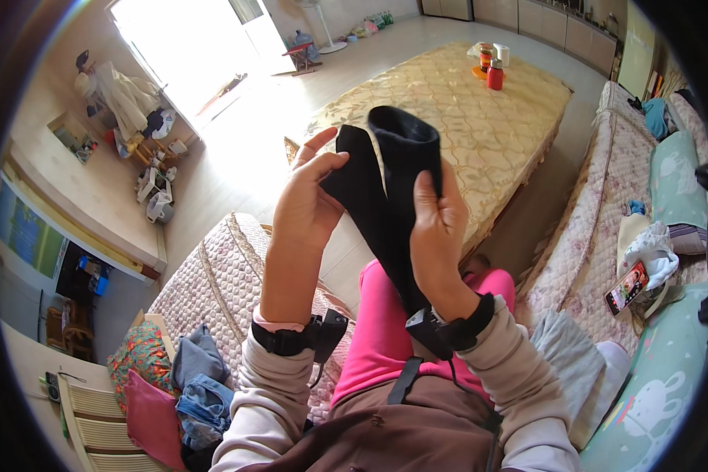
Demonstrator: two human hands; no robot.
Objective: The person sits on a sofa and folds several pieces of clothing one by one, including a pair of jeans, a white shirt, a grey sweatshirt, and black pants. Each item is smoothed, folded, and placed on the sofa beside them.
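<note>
A black cloth garment [366, 194] hangs in front of me, with two tube-like ends raised and the rest trailing down towards my lap. It may be a pair of long socks or leggings; I cannot tell which. My left hand [310, 189] pinches the edge of the left end between thumb and fingers. Around the right end, whose rounded opening [404, 135] faces up, my right hand [439, 230] is closed with the thumb in front. The garment's lower part goes behind my right wrist, above my pink trousers [369, 354].
A table [425, 112] under a yellow patterned cloth stands ahead, bearing a red bottle [495, 75]. Quilted sofas flank me. On the right one [584, 236] lie a phone [626, 287] and folded grey cloth [569, 348]. Jeans [203, 404] and cushions are piled at left.
</note>
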